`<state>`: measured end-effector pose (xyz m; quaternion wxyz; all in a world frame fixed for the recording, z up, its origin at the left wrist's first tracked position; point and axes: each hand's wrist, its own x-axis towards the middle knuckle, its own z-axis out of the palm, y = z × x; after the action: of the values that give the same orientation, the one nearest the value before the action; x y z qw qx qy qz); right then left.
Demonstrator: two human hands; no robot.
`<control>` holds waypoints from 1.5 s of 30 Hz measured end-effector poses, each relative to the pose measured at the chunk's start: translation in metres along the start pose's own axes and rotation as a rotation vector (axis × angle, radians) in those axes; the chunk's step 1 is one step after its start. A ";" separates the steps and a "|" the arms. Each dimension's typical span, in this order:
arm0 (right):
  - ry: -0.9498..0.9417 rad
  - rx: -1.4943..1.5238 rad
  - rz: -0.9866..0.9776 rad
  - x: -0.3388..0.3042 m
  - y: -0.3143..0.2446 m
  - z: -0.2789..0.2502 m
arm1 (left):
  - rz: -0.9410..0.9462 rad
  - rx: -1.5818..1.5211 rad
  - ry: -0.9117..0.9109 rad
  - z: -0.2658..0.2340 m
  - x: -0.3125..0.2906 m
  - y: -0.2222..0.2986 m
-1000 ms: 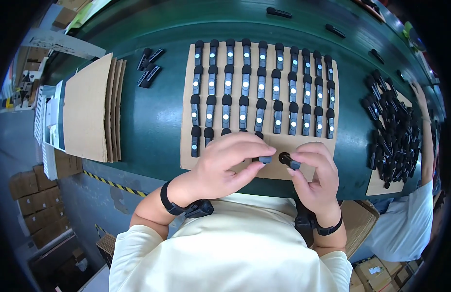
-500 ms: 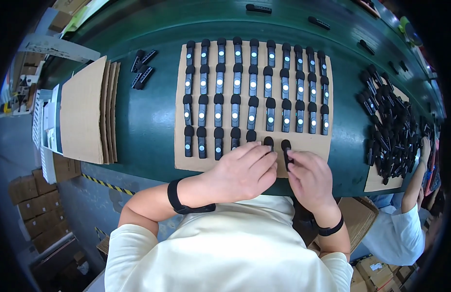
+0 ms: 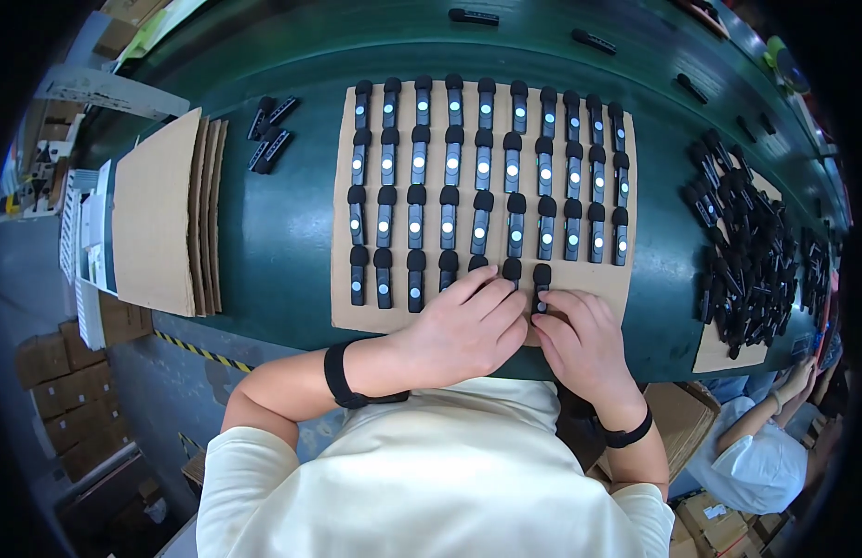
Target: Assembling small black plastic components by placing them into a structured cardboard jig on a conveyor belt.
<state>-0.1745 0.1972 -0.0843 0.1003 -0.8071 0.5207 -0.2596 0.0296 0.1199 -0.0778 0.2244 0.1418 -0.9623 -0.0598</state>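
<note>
Small black microphones (image 3: 418,163) with foam tops and a pale round spot lie in rows on a flat cardboard sheet (image 3: 598,284). At the near row's right end, my right hand (image 3: 587,342) pinches the body of one microphone (image 3: 542,276) between thumb and fingers. Just left of it, my left hand (image 3: 473,321) is closed, its bent fingers over the lower part of the neighbouring microphone (image 3: 512,270). Only that one's foam top shows clearly. Another microphone (image 3: 478,264) is partly covered by the same hand.
Upright cardboard sheets (image 3: 157,219) stand at the left, near a few loose microphones (image 3: 269,149). A heap of microphones (image 3: 752,256) covers cardboard at the right. More lie along the far strip of the green table (image 3: 291,242). A co-worker's arm (image 3: 761,418) is at the right.
My right hand has moved slightly left with its microphone, which now stands straighter and closer to its neighbour. Microphones on the far strip have shifted left. The co-worker's hands have come away from the heap.
</note>
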 end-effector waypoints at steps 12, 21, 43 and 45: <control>-0.047 0.024 0.081 0.030 0.012 -0.057 | -0.107 -0.233 -0.033 -0.063 0.008 -0.027; -0.014 -0.022 0.085 0.146 0.101 -0.122 | -0.134 0.039 0.014 -0.131 0.059 -0.193; -0.329 -0.367 0.077 0.300 0.227 -0.051 | -0.477 -0.189 -0.202 -0.044 0.112 -0.380; -0.275 -0.164 0.132 0.293 0.204 -0.065 | -0.520 -0.265 -0.179 -0.054 0.103 -0.371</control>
<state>-0.2749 -0.1467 -0.0254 0.1214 -0.8045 0.5734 -0.0962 0.0565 -0.2672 -0.0531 0.1322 0.3472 -0.8934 -0.2525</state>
